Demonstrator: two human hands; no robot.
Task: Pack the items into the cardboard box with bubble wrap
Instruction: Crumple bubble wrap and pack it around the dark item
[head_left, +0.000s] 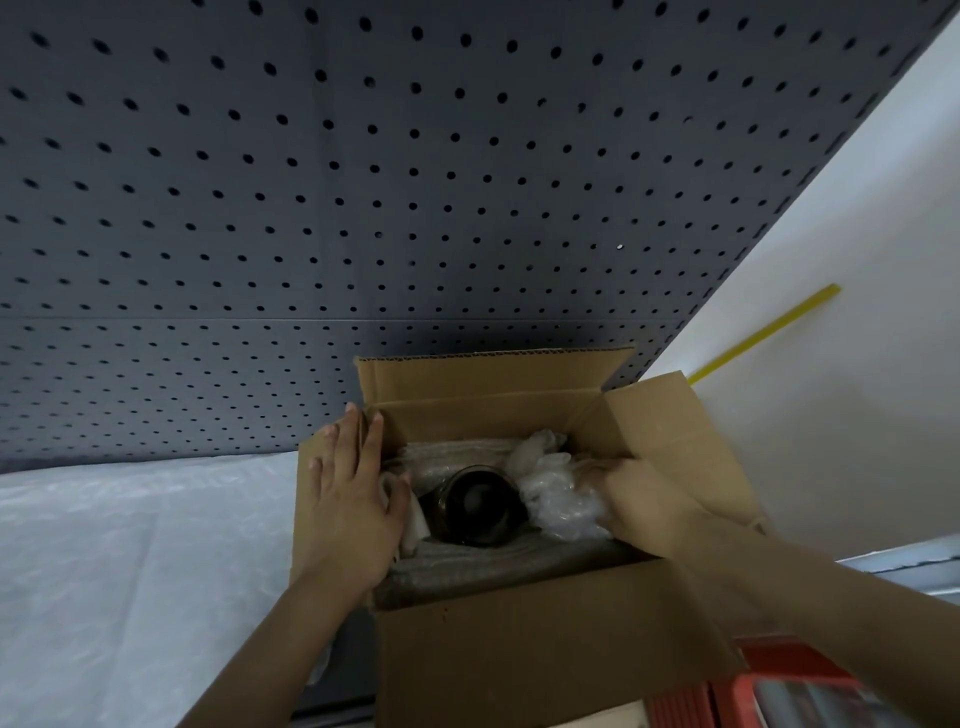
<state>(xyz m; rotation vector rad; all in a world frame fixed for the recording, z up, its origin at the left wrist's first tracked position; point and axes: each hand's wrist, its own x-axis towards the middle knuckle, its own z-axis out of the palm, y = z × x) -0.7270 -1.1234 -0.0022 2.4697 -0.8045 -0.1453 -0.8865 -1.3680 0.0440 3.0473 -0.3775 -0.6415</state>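
Head view: left hand (349, 499) flat on cardboard box (519, 639) flap, right hand (636, 493) grip clamped on bubble wrap (558, 499).

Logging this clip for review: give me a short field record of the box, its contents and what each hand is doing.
box: open cardboard box, flaps up, on a white-covered surface
contents: dark round jar-like item at centre, lying among bubble wrap
left hand: fingers straight, resting on the box's left flap, thumb inside
right hand: inside the box, against the bubble wrap; grip unclear
backdrop: dark pegboard
other: red object by the box's near right corner
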